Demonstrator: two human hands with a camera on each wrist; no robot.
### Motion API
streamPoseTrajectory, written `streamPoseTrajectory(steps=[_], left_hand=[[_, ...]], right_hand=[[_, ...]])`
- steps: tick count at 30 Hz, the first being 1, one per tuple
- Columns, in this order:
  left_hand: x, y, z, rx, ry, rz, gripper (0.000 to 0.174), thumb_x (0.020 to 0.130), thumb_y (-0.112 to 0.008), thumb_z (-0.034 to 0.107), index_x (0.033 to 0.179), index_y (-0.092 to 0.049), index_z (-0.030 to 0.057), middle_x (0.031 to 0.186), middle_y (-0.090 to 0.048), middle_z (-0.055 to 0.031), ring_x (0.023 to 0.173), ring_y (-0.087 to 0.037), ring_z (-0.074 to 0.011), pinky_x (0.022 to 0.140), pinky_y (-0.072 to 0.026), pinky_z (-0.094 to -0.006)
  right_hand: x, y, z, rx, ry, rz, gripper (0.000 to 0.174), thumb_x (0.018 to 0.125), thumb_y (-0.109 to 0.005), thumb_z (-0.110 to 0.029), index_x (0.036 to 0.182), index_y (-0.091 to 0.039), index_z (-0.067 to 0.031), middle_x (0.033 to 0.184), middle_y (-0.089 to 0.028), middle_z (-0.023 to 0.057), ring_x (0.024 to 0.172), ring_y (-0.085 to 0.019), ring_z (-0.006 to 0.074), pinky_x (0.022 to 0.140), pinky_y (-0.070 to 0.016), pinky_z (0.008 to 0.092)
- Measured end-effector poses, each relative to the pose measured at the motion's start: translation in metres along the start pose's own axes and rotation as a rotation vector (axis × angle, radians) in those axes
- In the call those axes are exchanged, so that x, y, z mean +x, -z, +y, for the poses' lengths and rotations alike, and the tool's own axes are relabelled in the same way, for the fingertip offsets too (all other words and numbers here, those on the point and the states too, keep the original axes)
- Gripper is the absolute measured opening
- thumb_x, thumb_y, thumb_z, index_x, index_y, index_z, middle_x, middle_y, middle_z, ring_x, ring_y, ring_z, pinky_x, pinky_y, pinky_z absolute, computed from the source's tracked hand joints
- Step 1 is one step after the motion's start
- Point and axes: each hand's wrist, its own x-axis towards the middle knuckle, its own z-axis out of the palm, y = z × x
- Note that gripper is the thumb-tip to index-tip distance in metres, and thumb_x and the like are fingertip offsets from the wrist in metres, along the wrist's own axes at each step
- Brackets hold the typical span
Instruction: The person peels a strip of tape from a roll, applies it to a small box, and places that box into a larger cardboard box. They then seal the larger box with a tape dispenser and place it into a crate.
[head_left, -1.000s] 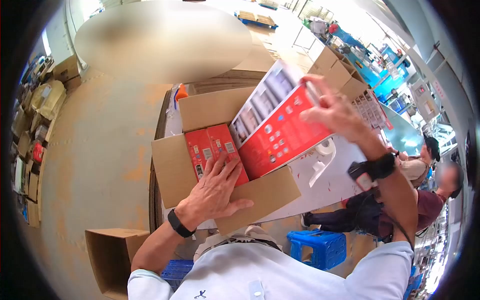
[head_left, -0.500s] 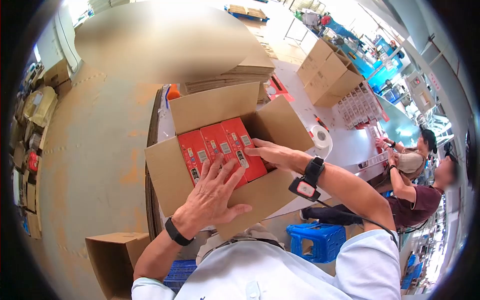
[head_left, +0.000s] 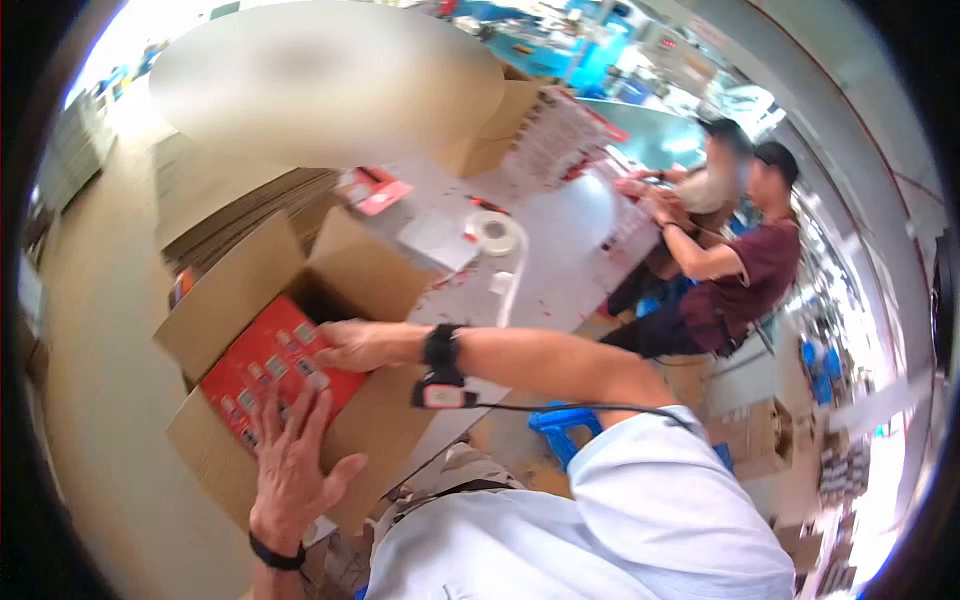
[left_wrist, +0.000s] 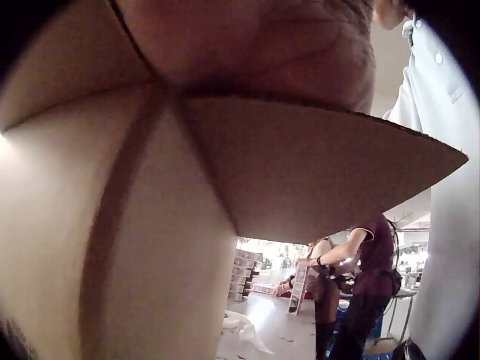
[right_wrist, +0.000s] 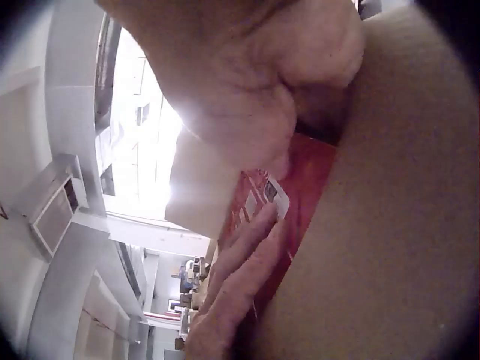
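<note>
Red boxes (head_left: 262, 345) with white labels stand packed side by side in an open carton (head_left: 365, 265). My left hand (head_left: 292, 455) rests on their tops, fingers spread and thumb out to the side. At their right edge, my right hand (head_left: 368, 346) touches the boxes, its fingertips partly hidden. In the right wrist view, the left hand's fingers (right_wrist: 244, 259) lie on the red surface (right_wrist: 309, 169) below my right hand (right_wrist: 232, 97). Carton flaps (left_wrist: 300, 169) and the palm (left_wrist: 247, 45) fill most of the left wrist view.
A tape roll (head_left: 494, 233) with a loose strip lies on the white table (head_left: 560, 265). Flat cardboard (head_left: 235, 215) is stacked behind the carton. Two people (head_left: 750, 265) work at the table's right side, and a blue stool (head_left: 565, 430) stands below its edge.
The right hand has brought the red printed box down into the carton and let go of it. The head view has since turned right, so the carton appears farther left.
</note>
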Motion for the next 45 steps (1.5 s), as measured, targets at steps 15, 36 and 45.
streamPoseTrajectory(steps=[15,36,45], left_hand=[[0.005,0.005,0.007,0.149,0.098,-0.234,0.081,0.087,-0.067,0.042,0.155,-0.039,0.0084,0.166,-0.029,-0.0106,0.153,-0.017,-0.0441,0.122,-0.0037,-0.0659],[0.164,-0.01,0.24,-0.689,-0.1,0.698,0.028,0.091,-0.075,0.02,0.1,-0.07,-0.0057,0.09,-0.071,-0.0188,0.078,-0.068,-0.0282,0.071,-0.0542,-0.039],[0.35,0.061,0.271,-0.536,-0.988,0.508,0.055,0.102,-0.061,0.035,0.136,-0.046,-0.0061,0.112,-0.064,-0.0269,0.089,-0.067,-0.0348,0.073,-0.0563,-0.0452]], right_hand=[[-0.194,-0.039,-0.079,0.3,0.87,0.396,0.037,0.097,-0.066,-0.013,0.133,-0.062,-0.0041,0.107,-0.067,0.0143,0.081,-0.069,0.0277,0.07,-0.0576,0.0374],[-0.226,0.08,0.203,0.431,0.427,0.32,0.033,0.091,-0.072,-0.006,0.124,-0.067,-0.0069,0.088,-0.071,0.0061,0.074,-0.068,0.0126,0.07,-0.0569,0.028],[-0.269,0.11,0.246,0.385,0.3,0.459,0.022,0.092,-0.068,-0.01,0.114,-0.068,-0.0034,0.087,-0.069,0.0092,0.075,-0.067,0.0174,0.072,-0.0558,0.0295]])
